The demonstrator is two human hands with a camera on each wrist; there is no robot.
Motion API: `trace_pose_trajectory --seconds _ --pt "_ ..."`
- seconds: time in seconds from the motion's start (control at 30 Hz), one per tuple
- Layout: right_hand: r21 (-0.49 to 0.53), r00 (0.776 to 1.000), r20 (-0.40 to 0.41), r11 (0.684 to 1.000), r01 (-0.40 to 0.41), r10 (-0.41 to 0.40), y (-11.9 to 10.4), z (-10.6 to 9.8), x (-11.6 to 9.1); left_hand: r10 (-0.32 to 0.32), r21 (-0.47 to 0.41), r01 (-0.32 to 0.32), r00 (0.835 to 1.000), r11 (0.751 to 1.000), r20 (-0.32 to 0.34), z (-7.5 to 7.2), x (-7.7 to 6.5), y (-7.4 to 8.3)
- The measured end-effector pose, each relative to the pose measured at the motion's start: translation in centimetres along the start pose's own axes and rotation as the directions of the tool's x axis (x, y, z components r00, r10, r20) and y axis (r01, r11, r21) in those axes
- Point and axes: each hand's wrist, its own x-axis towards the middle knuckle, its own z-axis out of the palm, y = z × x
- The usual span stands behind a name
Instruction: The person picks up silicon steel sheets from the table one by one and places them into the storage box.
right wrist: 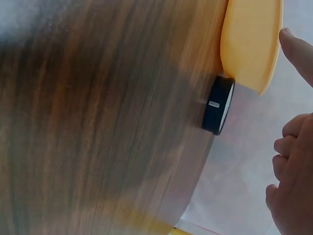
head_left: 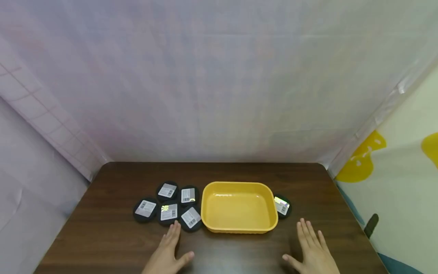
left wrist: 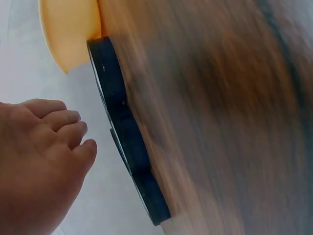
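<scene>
A yellow rectangular tray [head_left: 241,207] stands on the table with nothing inside it. Left of it, several flat black round discs with white barcode labels, one of them this nearest disc [head_left: 191,218], lie grouped together. A single black disc [head_left: 283,206] lies against the tray's right side, its edge partly hidden by the rim. My left hand [head_left: 167,249] holds nothing, fingers extended close to the near discs. Over the table's right front, my right hand [head_left: 312,251] also holds nothing, its fingers straight and thumb spread. In the left wrist view the discs [left wrist: 108,71] appear edge-on.
The dark brown wooden table [head_left: 113,228] backs onto a pale hanging sheet [head_left: 219,95]. Another pale sheet [head_left: 30,205] covers the left side. On the right hangs a light sheet with yellow shapes [head_left: 357,165].
</scene>
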Motion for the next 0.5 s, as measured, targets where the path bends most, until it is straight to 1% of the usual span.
trace_pose_trajectory --seconds 0.1,0.2,0.3,0.37,0.43,0.5 --pt "-0.002 1.000 -0.002 1.000 -0.004 0.004 0.2 0.2 0.2 -0.015 -0.062 0.015 1.000 0.998 0.001 0.0 0.1 0.5" --pt "0.016 0.999 0.032 0.999 -0.029 0.029 0.3 0.2 0.5 -0.003 -0.091 0.001 1.000 0.996 -0.027 0.1 0.1 0.9" --pt "0.023 0.998 0.050 0.999 -0.040 0.039 0.5 0.3 0.7 0.008 -0.111 -0.014 0.999 0.994 -0.048 0.2 0.2 1.0" --pt "0.020 0.999 0.043 0.999 -0.034 0.033 0.6 0.3 0.8 0.014 -0.120 -0.020 0.999 0.993 -0.052 0.3 0.3 1.1" --pt "0.008 1.000 0.015 1.000 -0.017 0.016 0.8 0.5 0.8 0.029 -0.131 -0.037 0.998 0.991 -0.064 0.4 0.3 1.1" --pt "0.004 1.000 0.003 1.000 -0.009 0.009 0.9 0.6 0.9 0.049 -0.145 -0.062 0.994 0.988 -0.093 0.4 0.4 1.3"
